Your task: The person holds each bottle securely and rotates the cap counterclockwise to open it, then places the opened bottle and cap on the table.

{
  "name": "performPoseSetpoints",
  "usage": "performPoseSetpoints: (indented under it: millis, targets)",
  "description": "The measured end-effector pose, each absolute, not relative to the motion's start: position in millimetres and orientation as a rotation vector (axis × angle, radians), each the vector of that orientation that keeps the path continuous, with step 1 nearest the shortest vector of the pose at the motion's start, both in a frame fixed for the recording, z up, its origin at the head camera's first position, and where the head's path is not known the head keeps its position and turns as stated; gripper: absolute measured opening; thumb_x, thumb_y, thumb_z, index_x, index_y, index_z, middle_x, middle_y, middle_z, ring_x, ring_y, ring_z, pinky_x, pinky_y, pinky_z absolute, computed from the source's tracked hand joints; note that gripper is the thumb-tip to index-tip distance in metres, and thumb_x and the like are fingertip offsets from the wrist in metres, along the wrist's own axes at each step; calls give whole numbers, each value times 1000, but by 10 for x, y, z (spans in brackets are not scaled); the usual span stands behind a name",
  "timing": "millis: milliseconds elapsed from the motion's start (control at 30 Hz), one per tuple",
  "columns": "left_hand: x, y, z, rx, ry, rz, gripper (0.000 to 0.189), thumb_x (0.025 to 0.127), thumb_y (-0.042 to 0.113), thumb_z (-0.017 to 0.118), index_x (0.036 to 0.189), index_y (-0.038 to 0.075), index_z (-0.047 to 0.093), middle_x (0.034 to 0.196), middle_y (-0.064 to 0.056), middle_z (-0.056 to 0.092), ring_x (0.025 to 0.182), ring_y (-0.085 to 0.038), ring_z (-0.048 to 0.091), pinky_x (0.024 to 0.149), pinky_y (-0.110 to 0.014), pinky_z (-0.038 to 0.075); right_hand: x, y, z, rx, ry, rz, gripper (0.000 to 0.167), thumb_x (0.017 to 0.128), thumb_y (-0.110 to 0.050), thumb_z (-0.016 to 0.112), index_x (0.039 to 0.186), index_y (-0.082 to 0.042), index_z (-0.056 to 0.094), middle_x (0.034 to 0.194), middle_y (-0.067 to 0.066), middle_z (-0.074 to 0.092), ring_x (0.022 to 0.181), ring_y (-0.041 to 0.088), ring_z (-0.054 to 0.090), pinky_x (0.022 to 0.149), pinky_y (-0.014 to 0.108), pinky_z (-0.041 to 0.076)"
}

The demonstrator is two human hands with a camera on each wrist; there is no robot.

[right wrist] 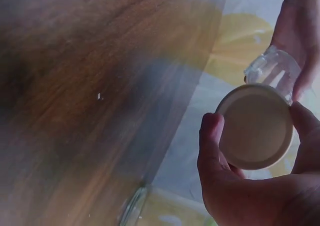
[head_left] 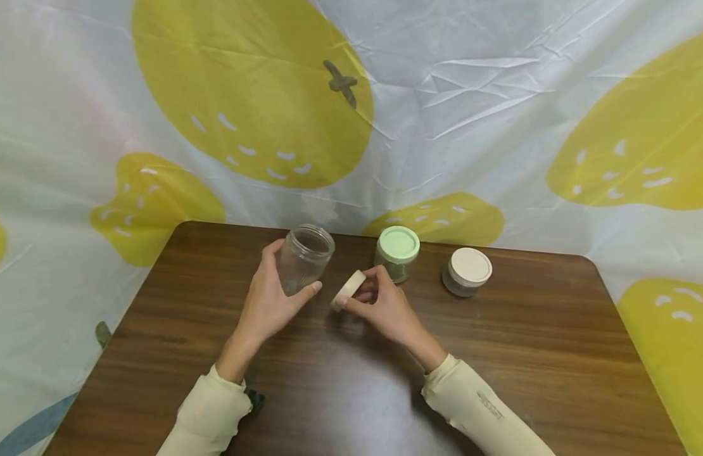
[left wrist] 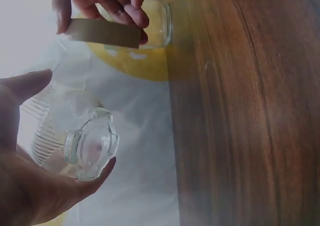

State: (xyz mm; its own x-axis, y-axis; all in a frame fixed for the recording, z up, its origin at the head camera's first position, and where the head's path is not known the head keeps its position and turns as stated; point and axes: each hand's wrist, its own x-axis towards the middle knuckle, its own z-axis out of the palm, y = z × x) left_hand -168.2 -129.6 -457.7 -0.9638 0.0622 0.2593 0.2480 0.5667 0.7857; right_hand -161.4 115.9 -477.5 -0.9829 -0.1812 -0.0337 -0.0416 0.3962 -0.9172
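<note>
Head view: left hand (head_left: 270, 297) grips the open glass jar (head_left: 303, 258), right hand (head_left: 386, 307) pinches its cream lid (head_left: 348, 290), underside hidden.

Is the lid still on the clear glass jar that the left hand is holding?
No, the clear ribbed glass jar in the left hand has an open mouth, and the right hand holds the round cream lid beside it.

A jar with a green lid (head_left: 398, 252) stands near the far edge of the brown wooden table (head_left: 557, 354), and a shorter jar with a cream lid (head_left: 467, 271) stands close beside it. A white cloth with yellow fruit shapes (head_left: 254, 95) hangs behind the table.
</note>
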Motion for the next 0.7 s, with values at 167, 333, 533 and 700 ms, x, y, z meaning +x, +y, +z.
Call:
performPoseSetpoints:
  millis: [167, 333, 533, 700]
  targets:
    - [-1748, -1296, -4594, -236, -2566, -1420, 101, 82, 41, 89, 158, 12, 29, 152, -19, 53, 140, -39, 54, 113, -62, 46, -1699, 1069, -4820, -156, 2508, -1667, 65, 84, -34, 89, 130, -10, 49, 114, 7, 75, 98, 17, 76, 81, 28, 60]
    - [-1840, -1267, -4636, -197, -2547, -1508, 101, 84, 44, 88, 159, 13, 27, 153, -20, 52, 141, -39, 53, 113, -62, 45, -1786, 968, -4839, -157, 2597, -1605, 66, 81, -36, 91, 125, -9, 49, 104, 10, 78, 93, 16, 76, 78, 29, 59]
    - [-1966, -1263, -4740, -127, -2480, -1657, 95, 87, 39, 86, 158, 13, 28, 153, -19, 51, 141, -37, 52, 116, -59, 42, -1883, 864, -4855, -144, 2699, -1498, 69, 77, -41, 91, 121, -9, 48, 96, 8, 76, 83, 14, 71, 73, 28, 56]
    - [-2035, -1288, -4796, -30, -2448, -1647, 92, 84, 41, 88, 154, 14, 34, 147, -17, 57, 135, -35, 56, 113, -57, 45, -1949, 796, -4910, -105, 2728, -1466, 70, 75, -42, 92, 118, -10, 47, 93, 7, 74, 80, 15, 68, 70, 28, 54]
